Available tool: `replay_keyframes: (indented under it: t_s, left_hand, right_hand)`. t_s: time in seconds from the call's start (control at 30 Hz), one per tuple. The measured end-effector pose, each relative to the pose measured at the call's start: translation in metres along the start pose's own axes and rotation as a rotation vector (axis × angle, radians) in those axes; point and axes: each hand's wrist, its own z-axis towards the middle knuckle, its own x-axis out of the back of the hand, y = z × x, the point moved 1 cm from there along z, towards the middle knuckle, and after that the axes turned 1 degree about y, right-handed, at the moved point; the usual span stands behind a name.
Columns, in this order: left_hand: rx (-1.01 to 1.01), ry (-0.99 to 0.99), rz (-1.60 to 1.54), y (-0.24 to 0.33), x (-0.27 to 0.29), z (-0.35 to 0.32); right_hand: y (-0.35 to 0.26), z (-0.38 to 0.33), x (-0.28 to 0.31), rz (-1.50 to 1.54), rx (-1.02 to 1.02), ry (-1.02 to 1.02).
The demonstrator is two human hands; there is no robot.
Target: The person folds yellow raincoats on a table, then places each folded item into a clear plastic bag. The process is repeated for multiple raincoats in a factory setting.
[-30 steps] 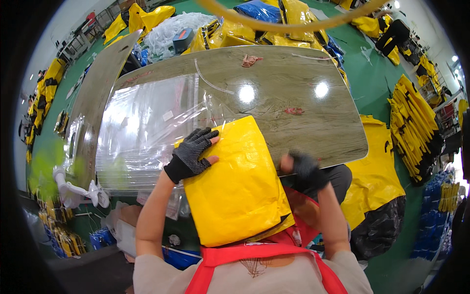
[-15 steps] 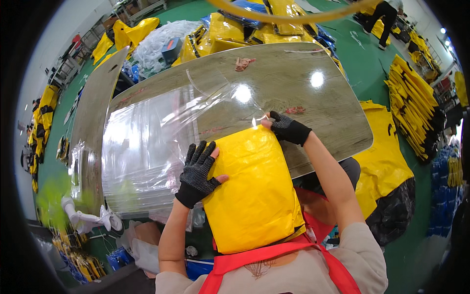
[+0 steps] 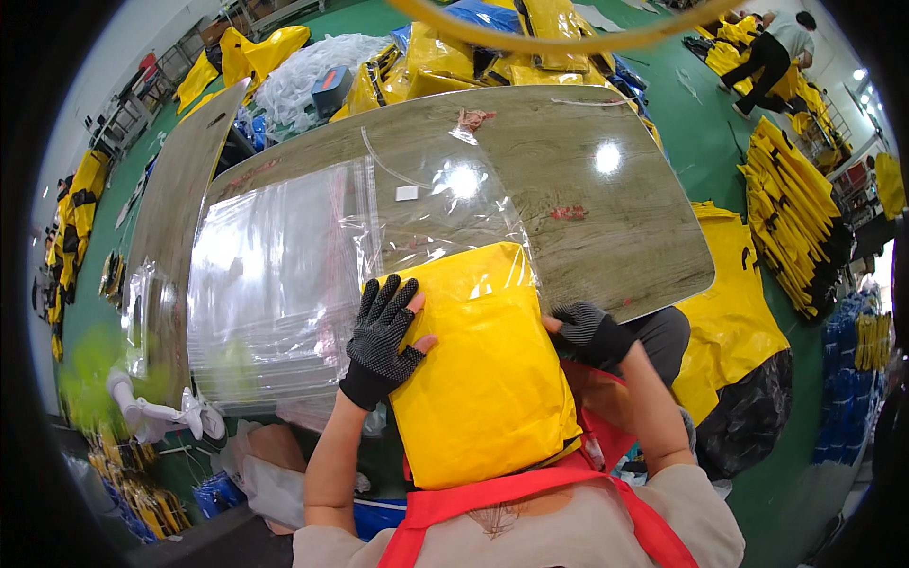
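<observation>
A folded yellow sheet-like bundle (image 3: 483, 379), smooth and shiny, lies before me, its near end against my body and its far end on the table. My left hand (image 3: 382, 341), in a black dotted fingerless glove, rests on the bundle's left edge with fingers spread. Beside the right edge is my right hand (image 3: 589, 328), gloved alike and slightly blurred; whether its fingers grip anything is unclear. A clear plastic bag (image 3: 440, 213) stretches from the bundle's far end across the table, and its film seems to overlap that end. A small white label (image 3: 406, 193) shows on it.
A stack of clear bags (image 3: 275, 275) covers the left of the wood-patterned table (image 3: 625, 227). Yellow packed bundles (image 3: 436, 66) are heaped beyond it. Yellow and black pieces (image 3: 791, 218) lie at the right. A person (image 3: 776, 57) bends at the far right.
My right hand has drawn back from the bundle's far corner to its right side. The film lies flatter and a white label has come into sight. My left hand stays put.
</observation>
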Motion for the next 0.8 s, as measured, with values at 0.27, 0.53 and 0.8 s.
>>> replay_keyframes:
  t_s: [0.27,0.53,0.8]
  left_hand:
    - [0.237,0.349,-0.311,-0.014,-0.023,-0.017]
    - [0.790,-0.068,-1.256,0.017,-0.018,-0.062]
    - [0.988,-0.227,-1.513,0.068,-0.047,-0.077]
  right_hand:
    - [-0.040,0.084,-0.010,0.956,-0.017,-0.056]
    - [-0.058,-0.086,-0.024,0.959,-0.156,-0.101]
    - [-0.025,-0.124,-0.047,0.986,-0.217,0.440]
